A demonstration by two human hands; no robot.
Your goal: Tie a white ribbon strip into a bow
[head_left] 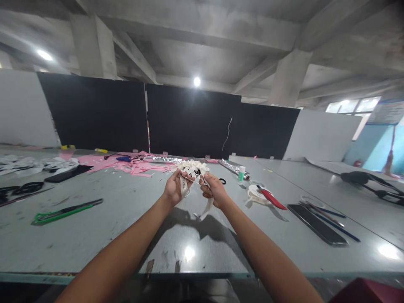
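Note:
My left hand (173, 187) is closed on a cream ribbon (183, 188) with dark printed letters, and a length of it hangs below the fingers. Beside it, my right hand (216, 190) pinches the ribbon too, and a loose tail (206, 209) curls down toward the table. Right behind the fingertips is a bunch of cream looped strips (192, 164) with something dark in its middle. Whether I hold that bunch or it lies on the table, I cannot tell. The fingers partly hide the ribbon between my hands.
On the right are a ribbon roll (257, 194), red-handled tool (273, 198), glue stick (241, 173), black phone (317, 224) and pens. A green cutter (67, 211) and black scissors (27, 188) lie left. Pink scraps (135, 165) and foil rolls (233, 167) lie before dark panels (192, 120).

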